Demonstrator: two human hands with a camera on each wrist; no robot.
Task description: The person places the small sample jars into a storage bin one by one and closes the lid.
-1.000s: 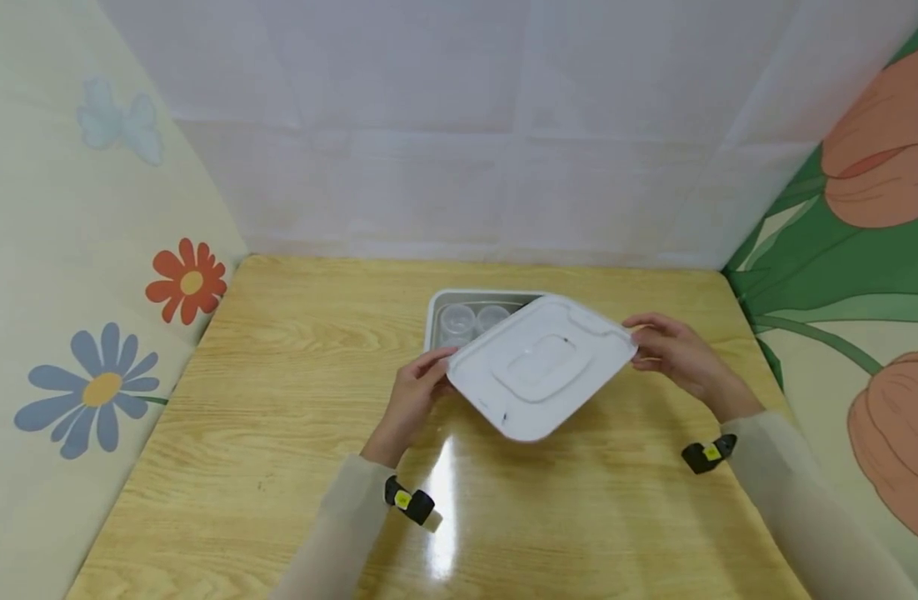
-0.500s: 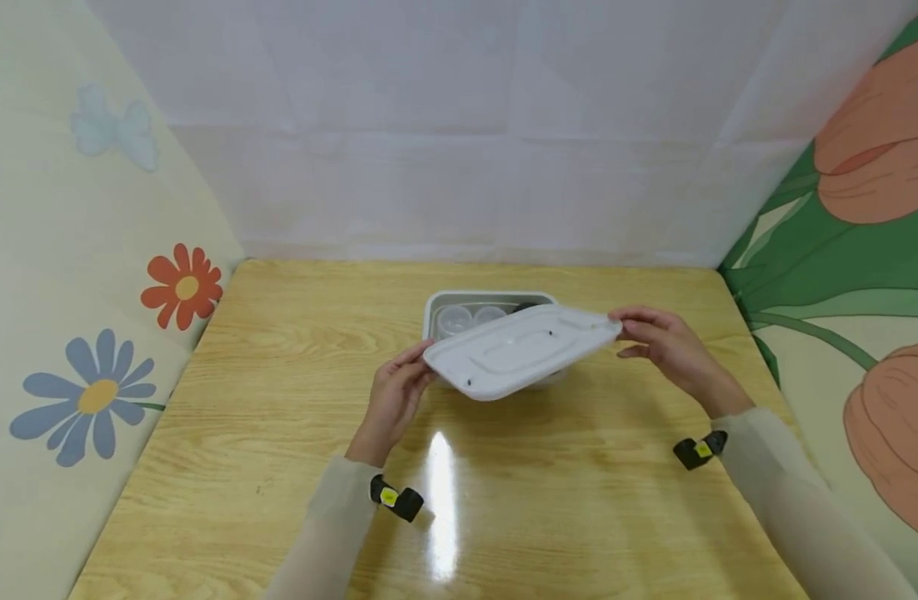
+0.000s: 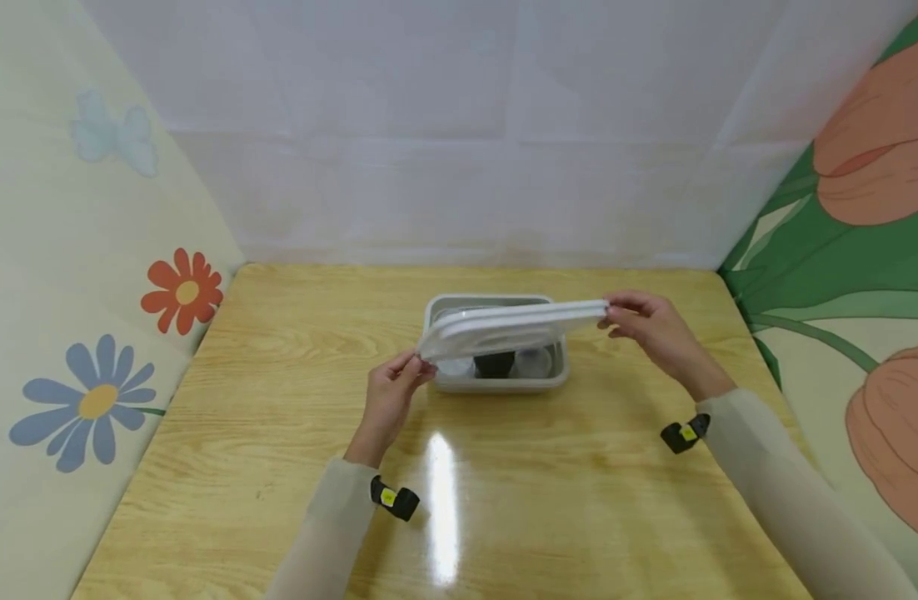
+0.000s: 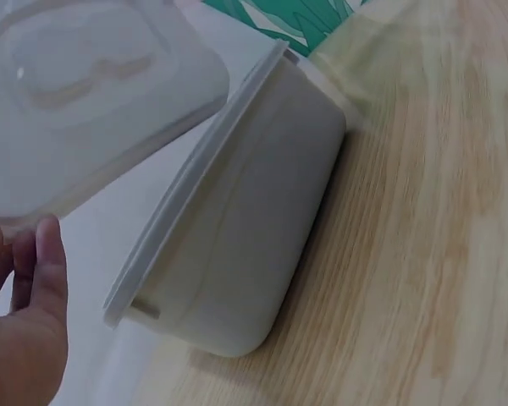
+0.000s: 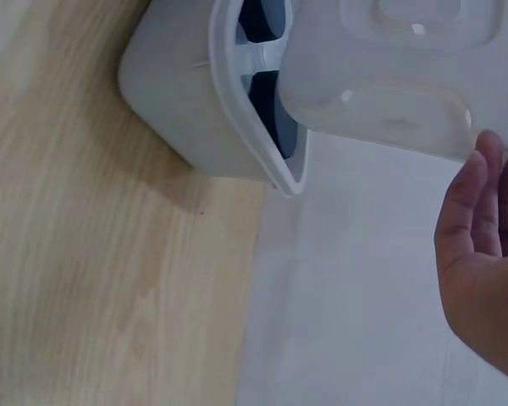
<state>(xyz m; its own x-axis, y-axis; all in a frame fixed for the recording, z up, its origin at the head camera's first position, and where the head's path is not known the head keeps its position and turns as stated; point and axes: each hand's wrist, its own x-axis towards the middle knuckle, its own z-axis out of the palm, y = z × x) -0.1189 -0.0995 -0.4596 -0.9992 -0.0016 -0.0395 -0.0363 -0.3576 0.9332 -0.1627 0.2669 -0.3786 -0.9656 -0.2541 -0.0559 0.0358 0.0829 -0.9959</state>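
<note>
A white plastic lid (image 3: pixel 504 323) is held tilted, nearly edge-on, above a light grey storage box (image 3: pixel 496 386). My left hand (image 3: pixel 393 392) pinches the lid's left corner between thumb and fingers. At the opposite end my right hand (image 3: pixel 657 337) grips the right corner. Under the lid, clear round containers (image 3: pixel 534 364) and a black item (image 3: pixel 495 364) show inside the box. In the left wrist view the lid (image 4: pixel 93 93) is apart from the box's rim (image 4: pixel 212 152). Dark items (image 5: pixel 275 110) show inside the box in the right wrist view.
The box stands on a wood-grain table (image 3: pixel 294 467) toward its far side. A white cloth wall (image 3: pixel 429 167) rises behind the table, with flower-printed panels left (image 3: pixel 39 275) and right (image 3: pixel 864 317).
The lid has swung from showing its top face to nearly edge-on, its near side rising. Both hands shifted slightly left with it, and more of the box's front and contents show.
</note>
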